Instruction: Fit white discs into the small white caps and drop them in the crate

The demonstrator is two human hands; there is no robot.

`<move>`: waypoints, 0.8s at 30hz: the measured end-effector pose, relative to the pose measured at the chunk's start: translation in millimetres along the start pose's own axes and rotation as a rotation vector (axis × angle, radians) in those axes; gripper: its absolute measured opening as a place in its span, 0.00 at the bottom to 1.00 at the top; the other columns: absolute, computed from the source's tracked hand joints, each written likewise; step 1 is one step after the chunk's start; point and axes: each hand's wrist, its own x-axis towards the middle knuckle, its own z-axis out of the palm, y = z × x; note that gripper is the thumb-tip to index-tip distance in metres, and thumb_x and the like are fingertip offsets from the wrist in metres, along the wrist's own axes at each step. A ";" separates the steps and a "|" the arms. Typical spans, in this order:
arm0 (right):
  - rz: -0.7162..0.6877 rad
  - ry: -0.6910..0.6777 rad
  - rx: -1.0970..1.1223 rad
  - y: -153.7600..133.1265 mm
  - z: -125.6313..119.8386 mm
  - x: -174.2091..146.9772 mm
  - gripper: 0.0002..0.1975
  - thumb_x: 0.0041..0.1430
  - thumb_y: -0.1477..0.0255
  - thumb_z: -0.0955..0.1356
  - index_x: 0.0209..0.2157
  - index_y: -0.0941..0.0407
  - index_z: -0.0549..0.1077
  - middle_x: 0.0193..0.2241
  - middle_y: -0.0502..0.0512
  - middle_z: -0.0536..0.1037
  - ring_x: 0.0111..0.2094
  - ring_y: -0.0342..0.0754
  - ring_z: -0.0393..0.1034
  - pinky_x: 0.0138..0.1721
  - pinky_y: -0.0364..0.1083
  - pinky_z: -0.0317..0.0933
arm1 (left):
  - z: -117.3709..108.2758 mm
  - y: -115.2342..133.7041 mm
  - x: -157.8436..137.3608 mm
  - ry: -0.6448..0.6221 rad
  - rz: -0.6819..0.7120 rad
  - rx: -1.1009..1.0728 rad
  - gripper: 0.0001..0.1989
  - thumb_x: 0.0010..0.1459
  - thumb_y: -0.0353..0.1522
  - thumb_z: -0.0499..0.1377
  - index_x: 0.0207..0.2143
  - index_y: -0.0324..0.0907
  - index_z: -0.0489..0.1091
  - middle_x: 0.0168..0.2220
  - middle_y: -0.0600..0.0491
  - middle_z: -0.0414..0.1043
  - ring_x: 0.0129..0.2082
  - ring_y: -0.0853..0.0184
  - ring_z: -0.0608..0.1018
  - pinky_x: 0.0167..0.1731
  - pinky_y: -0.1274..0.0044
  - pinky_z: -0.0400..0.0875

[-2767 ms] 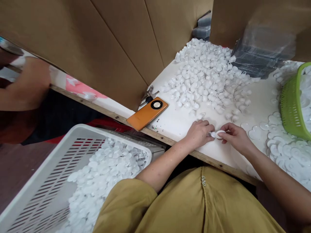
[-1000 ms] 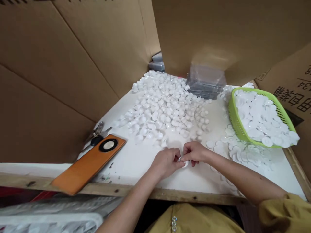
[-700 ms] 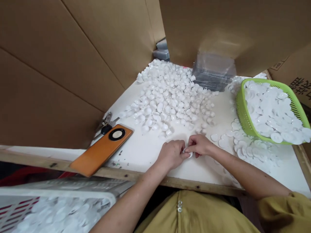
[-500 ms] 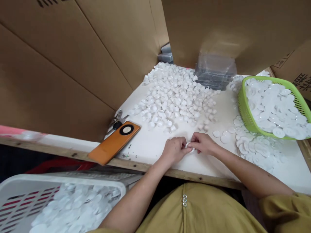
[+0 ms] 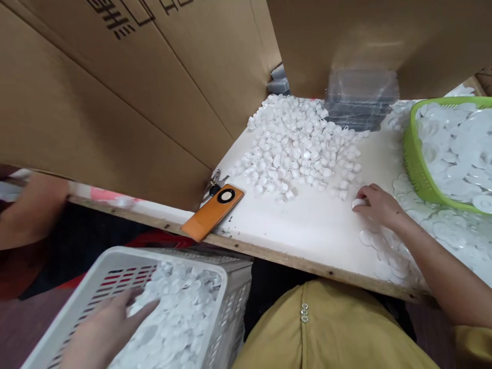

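Observation:
My left hand [image 5: 103,328] hangs over the white plastic basket [image 5: 224,287], thumb and fingers apart, with nothing seen in it. Thin white plastic pieces [image 5: 172,307] fill much of this basket. On the right, above the white tabletop [image 5: 315,225], my right hand [image 5: 380,206] pinches a small round white plastic piece [image 5: 359,203] between thumb and fingers. Flat white discs [image 5: 392,256] lie scattered just below and beside that hand. Farther back spreads a heap of small white cup-shaped pieces [image 5: 300,146].
A green basket [image 5: 417,169] of white discs stands at the right. An orange phone [image 5: 209,215] lies by the wooden table edge [image 5: 269,253], keys [image 5: 217,180] behind it. Cardboard [image 5: 154,118] walls the left and back. Clear plastic bags [image 5: 361,100] lean there. Another person's arm [image 5: 36,207] shows far left.
My hands have parted from where they met around a white piece. The left moved down-left over the white basket; the right moved rightward with a white piece. The view turned left.

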 end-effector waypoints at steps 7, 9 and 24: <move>-0.011 -0.047 0.307 -6.7 11.4 -12.1 0.04 0.54 0.68 0.67 0.31 0.52 0.69 0.26 0.47 0.75 0.26 0.46 0.68 0.29 0.44 0.57 | 0.3 230.9 -4.4 0.221 0.588 -0.546 0.16 0.62 0.38 0.46 0.39 0.43 0.71 0.39 0.50 0.74 0.42 0.64 0.75 0.47 0.74 0.68; -0.012 -0.047 0.355 -6.2 15.5 -14.6 0.06 0.54 0.66 0.66 0.34 0.52 0.70 0.28 0.49 0.76 0.27 0.47 0.70 0.31 0.45 0.58 | 6.2 298.1 -0.7 0.226 0.801 -0.573 0.15 0.63 0.34 0.46 0.43 0.42 0.71 0.41 0.49 0.72 0.43 0.66 0.74 0.46 0.76 0.68; -0.193 0.020 0.308 4.9 13.5 -11.3 0.05 0.55 0.69 0.66 0.31 0.54 0.73 0.27 0.50 0.76 0.28 0.47 0.69 0.30 0.44 0.56 | 16.1 373.3 11.1 0.231 1.076 -0.076 0.09 0.54 0.27 0.56 0.39 0.40 0.67 0.36 0.49 0.70 0.37 0.62 0.72 0.35 0.75 0.67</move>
